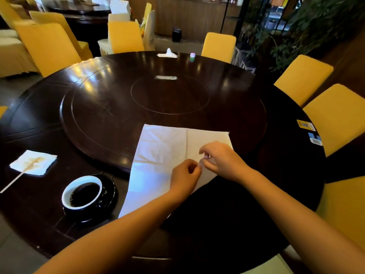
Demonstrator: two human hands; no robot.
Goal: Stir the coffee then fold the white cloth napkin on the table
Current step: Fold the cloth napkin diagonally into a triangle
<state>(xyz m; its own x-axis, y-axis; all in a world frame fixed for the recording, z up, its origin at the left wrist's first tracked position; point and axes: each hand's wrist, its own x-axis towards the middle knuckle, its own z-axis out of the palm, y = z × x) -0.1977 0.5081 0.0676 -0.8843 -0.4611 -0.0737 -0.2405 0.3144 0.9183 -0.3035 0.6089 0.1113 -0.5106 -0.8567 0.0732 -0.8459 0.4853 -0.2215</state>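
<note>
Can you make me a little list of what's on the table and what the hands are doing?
table: dark round table with a turntable in the middle
napkin: white cloth napkin, spread out, one crease down it
left hand: left hand pinches the napkin
right hand: right hand pinches it too, right beside the left
coffee: dark coffee in a cup on a dark saucer, left of the napkin
stirrer: stir stick lying on a stained paper napkin, far left

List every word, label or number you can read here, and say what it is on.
Nothing can be read.
Yellow sticker on the table edge: too small.
Blue sticker beside it: blurred.
Pale label on the turntable: blurred.
</note>
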